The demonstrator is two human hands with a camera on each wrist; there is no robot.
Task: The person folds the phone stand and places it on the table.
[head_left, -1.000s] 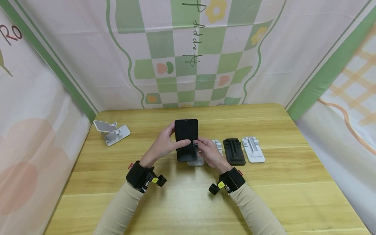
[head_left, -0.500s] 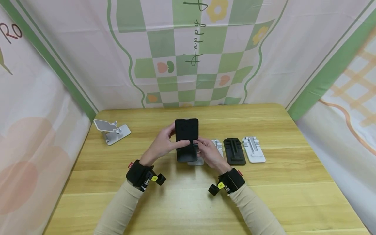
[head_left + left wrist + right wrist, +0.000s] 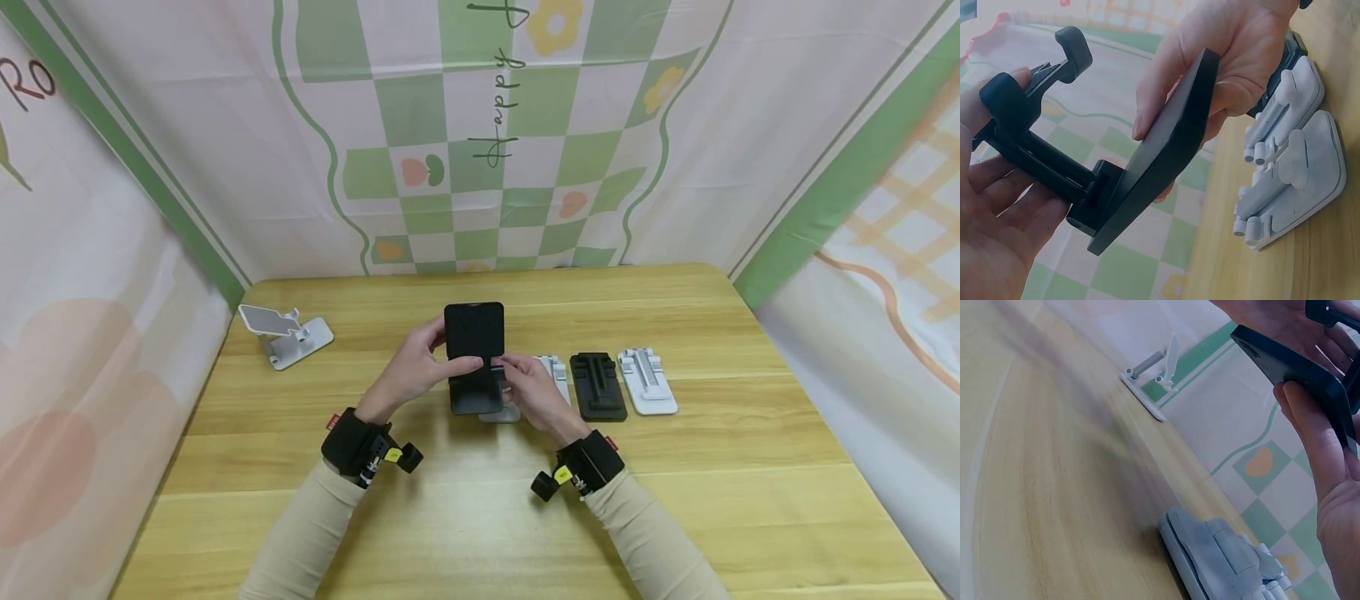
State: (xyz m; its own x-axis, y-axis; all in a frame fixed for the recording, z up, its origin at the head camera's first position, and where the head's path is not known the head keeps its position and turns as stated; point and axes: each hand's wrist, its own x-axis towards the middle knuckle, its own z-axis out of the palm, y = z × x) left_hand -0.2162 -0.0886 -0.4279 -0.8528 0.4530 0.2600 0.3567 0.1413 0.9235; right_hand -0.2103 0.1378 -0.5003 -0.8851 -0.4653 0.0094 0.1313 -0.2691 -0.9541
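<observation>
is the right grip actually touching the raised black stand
Touching. The right wrist view shows it: the right grip has its fingers laid against the raised black stand, with no gap visible between them.

Patterned cloth (image 3: 465, 125) is hung behind the desk's (image 3: 465, 533) far edge; an unfolded stand (image 3: 294, 345) is set near its left corner, folded stands (image 3: 598, 389) rightward.

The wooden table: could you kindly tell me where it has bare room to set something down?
Bare wood lies between the left hand and the unfolded white stand, between the sleeves, and right of the outermost white folded stand. The middle is crowded: that hand and the right hand hold the unfolded black stand there, by folded stands.
</observation>
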